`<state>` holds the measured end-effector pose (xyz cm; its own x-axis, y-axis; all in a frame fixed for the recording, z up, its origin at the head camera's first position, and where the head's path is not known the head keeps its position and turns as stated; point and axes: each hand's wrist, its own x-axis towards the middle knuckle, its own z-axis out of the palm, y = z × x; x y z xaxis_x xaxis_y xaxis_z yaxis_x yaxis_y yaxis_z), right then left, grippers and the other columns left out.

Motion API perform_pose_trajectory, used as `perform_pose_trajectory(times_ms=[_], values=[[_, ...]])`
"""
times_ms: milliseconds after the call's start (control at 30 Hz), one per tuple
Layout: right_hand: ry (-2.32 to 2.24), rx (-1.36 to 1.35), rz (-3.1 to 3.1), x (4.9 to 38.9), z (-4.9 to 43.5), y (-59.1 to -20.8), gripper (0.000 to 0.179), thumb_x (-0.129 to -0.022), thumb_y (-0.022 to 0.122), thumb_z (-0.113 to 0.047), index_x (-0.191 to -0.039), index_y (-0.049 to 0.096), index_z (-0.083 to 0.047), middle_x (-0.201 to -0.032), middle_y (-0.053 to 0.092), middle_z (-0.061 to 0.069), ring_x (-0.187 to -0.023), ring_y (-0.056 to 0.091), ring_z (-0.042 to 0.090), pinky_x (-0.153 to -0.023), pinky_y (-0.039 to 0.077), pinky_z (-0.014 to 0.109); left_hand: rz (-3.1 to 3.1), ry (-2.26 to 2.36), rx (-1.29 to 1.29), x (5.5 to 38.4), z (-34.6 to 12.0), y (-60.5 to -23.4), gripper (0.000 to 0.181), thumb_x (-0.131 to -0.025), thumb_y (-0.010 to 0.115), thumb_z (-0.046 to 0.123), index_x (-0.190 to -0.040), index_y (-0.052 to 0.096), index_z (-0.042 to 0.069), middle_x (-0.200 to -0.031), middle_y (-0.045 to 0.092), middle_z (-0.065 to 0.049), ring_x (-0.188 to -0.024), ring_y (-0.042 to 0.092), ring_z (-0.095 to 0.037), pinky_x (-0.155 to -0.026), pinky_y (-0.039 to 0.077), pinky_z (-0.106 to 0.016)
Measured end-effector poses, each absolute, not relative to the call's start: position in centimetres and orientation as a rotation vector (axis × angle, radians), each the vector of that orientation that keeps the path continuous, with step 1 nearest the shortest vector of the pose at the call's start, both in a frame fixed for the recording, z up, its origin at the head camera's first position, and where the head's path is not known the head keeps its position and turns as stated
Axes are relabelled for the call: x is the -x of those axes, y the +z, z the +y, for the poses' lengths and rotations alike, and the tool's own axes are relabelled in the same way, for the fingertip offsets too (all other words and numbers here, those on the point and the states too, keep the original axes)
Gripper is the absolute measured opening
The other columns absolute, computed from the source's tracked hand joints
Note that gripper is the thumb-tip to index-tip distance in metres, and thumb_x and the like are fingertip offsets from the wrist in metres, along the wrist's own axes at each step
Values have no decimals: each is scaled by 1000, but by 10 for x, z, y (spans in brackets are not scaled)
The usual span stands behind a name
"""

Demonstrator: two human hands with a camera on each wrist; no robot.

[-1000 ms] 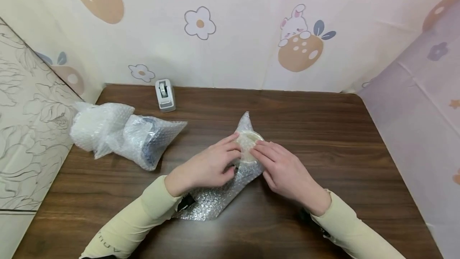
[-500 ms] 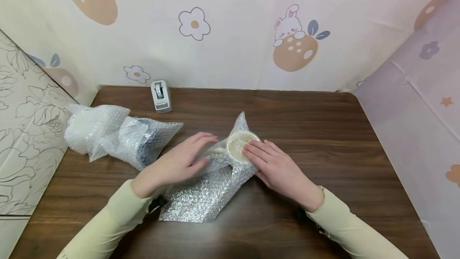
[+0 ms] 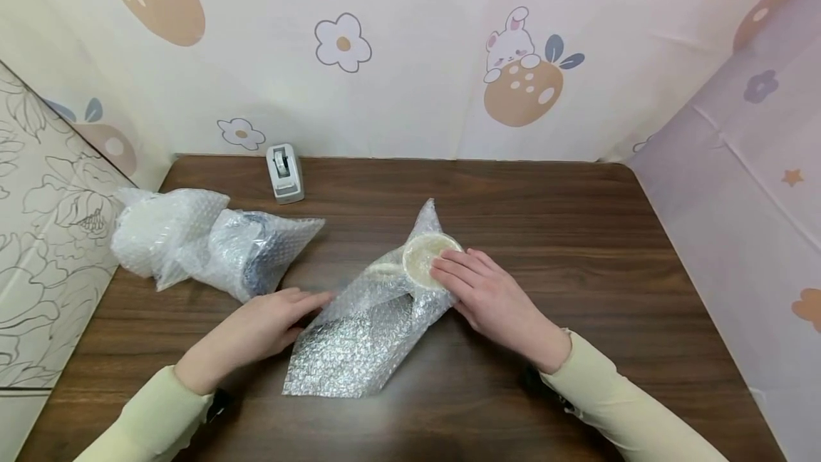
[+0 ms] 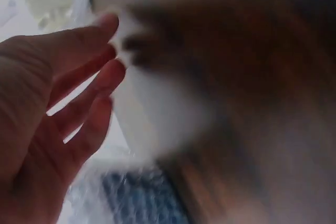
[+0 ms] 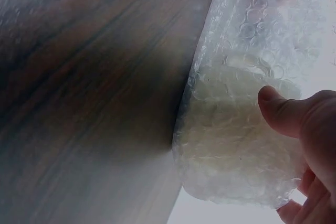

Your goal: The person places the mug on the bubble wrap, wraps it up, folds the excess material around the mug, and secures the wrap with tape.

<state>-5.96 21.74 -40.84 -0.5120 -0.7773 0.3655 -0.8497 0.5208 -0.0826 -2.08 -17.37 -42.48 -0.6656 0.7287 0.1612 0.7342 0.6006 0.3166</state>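
Observation:
A cream round cup [image 3: 420, 262], covered in bubble wrap, sits near the middle of the table. The loose part of the bubble wrap sheet [image 3: 346, 358] spreads flat toward the front left, and a pointed corner sticks up behind the cup. My right hand [image 3: 497, 305] holds the cup, fingers laid over its round end. In the right wrist view the thumb presses the side of the wrapped cup [image 5: 236, 129]. My left hand [image 3: 256, 326] is low by the left edge of the sheet, fingertips right at that edge. Its fingers are loosely bent, with nothing between them in the left wrist view.
Two bubble-wrapped bundles lie at the left: a white one [image 3: 154, 230] and one with a dark blue item [image 3: 256, 252]. A grey-white tape dispenser [image 3: 284, 173] stands at the back left. Patterned sheets [image 3: 410, 77] hang behind the table [image 3: 545, 212].
My left hand has come off the cup and moved left and toward me to the sheet's edge, uncovering the wrap. My right hand stays on the cup.

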Motion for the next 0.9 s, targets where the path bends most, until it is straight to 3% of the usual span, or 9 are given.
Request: perform_pose_trajectory(times_ms=[133,267,400,600,900], values=[[378,-1369,-2485,60,218,-409,60,-77,81,-6,-134,61,-6,-138,59,7,-133,49,27,-110,34,50,-2621,-537,1371,25,-168,-428,82,-73,83,3,-147,50,14,-104,63,3,-86,59,-11,-72,53,-32],[393,-1379,-2474,61,219,-409,60,-77,80,-5,-134,61,-5,-138,59,7,-133,49,27,-109,35,50,-2514,-635,1422,29,-162,-425,63,-79,81,13,-139,59,15,-109,62,3,-92,61,-9,-78,53,-29],[374,-1383,-2462,61,218,-409,56,-79,78,-3,-133,62,-5,-137,60,7,-131,50,27,-109,36,51,-2403,-825,1438,35,-154,-424,31,-96,68,23,-124,69,10,-107,65,3,-90,63,-7,-77,53,-24],[296,-1369,-2477,60,216,-406,47,-84,73,-1,-130,64,-6,-133,62,7,-130,51,27,-110,35,50,-2288,-1015,1366,44,-139,-424,31,-106,50,31,-107,73,11,-98,64,5,-81,60,-4,-71,50,-22],[275,-1419,-2442,60,213,-407,43,-83,68,8,-124,67,-5,-129,64,8,-129,52,28,-108,37,53,-2231,-1239,986,51,-100,-422,26,-99,63,31,-77,66,18,-71,52,11,-60,46,-4,-54,42,-24]])
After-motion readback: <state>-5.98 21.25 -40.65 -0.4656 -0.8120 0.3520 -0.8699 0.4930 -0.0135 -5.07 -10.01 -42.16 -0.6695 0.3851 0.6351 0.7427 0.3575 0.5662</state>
